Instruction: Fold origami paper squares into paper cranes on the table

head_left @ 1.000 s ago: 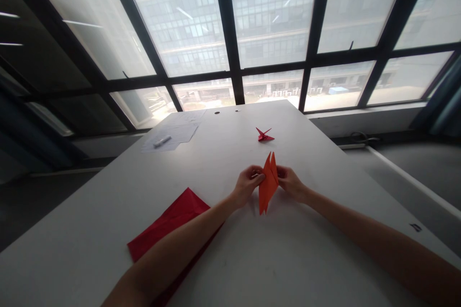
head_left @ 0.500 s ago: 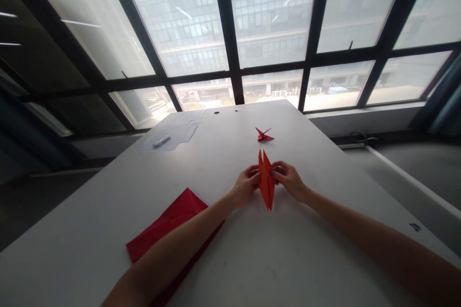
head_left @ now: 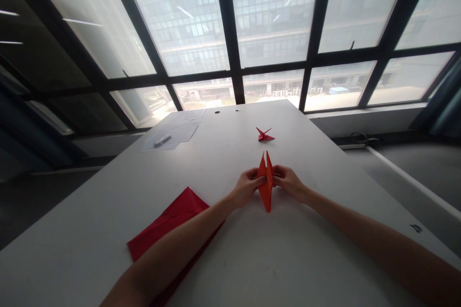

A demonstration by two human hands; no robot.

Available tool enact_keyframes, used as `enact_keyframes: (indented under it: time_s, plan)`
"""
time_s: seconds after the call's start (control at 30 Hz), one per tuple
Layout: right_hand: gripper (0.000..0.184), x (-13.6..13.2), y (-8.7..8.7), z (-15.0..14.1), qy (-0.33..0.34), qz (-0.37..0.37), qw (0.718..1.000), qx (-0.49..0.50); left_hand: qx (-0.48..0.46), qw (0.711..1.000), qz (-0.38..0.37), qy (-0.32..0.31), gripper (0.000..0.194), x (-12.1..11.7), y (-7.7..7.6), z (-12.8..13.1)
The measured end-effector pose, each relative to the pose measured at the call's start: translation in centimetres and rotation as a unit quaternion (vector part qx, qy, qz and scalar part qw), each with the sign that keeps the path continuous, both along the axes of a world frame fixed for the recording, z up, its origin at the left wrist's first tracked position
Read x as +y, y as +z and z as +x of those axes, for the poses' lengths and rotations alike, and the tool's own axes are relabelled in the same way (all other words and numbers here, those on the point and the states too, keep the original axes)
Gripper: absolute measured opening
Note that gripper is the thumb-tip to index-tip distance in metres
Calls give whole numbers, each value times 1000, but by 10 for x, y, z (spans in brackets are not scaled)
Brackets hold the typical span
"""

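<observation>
Between my two hands is an orange origami paper (head_left: pixel 265 194), folded into a long diamond with two narrow points at the far end and one at the near end. My left hand (head_left: pixel 248 186) pinches its left side, thumb on the front face. From the other side, my right hand (head_left: pixel 287 182) grips the right edge; some of its fingertips are hidden behind the paper. Just beyond lies a red folded paper crane (head_left: pixel 265 135). Under my left forearm rests a stack of red paper (head_left: pixel 169 223), partly covered by the arm.
The white table (head_left: pixel 324 249) stretches toward the windows. On its far left lie printed sheets (head_left: pixel 182 132) with a white tube-like item (head_left: pixel 162 141) on them. A small dark mark or tag (head_left: pixel 416 228) is near the right edge.
My hands have turned the orange paper slightly, and its two far points now lean a little more to the right. The left thumb has moved further onto its face.
</observation>
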State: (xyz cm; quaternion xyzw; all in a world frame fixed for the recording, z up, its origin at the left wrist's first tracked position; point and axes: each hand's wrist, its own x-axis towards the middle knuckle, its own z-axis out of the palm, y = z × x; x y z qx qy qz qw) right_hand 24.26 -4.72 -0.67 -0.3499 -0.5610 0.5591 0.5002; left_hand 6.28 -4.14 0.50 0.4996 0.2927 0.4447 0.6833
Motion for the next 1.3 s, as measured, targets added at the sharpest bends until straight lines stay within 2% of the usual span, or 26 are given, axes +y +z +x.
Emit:
enact_keyframes:
  time_s: [0.2, 0.37, 0.43, 0.57, 0.67, 0.8, 0.93, 1.1, 1.3]
  plan:
    - [37, 2, -3, 0, -20, 6, 1000, 3, 1, 1000, 13, 1, 48, -1, -1, 0]
    - [38, -2, 0, -3, -3, 4, 1000, 6, 73, 987, 90, 110, 38, -2, 1, 2]
    - [38, -3, 1, -4, -7, 18, 1000, -18, 84, 982, 104, 132, 34, -2, 2, 2]
    - [34, -2, 3, -3, -57, 13, 998, -31, 55, 994, 67, 73, 36, -3, 4, 3]
    - [32, -1, 3, 1, -33, -8, 999, -27, 52, 997, 35, 37, 40, -3, 4, 3]
    - [33, -1, 1, 2, 17, -25, 998, -51, 55, 998, 12, 40, 43, -1, 0, 1]
    - [34, 0, -1, 3, -12, -24, 998, -54, 50, 998, 4, 36, 43, 2, -4, 0]
    - [29, 0, -1, 5, 40, -10, 995, -95, 55, 997, -21, 45, 41, 6, -9, -1]
    - [27, 2, -4, 4, 36, 20, 992, -123, 19, 996, -48, 79, 43, 9, -11, -1]
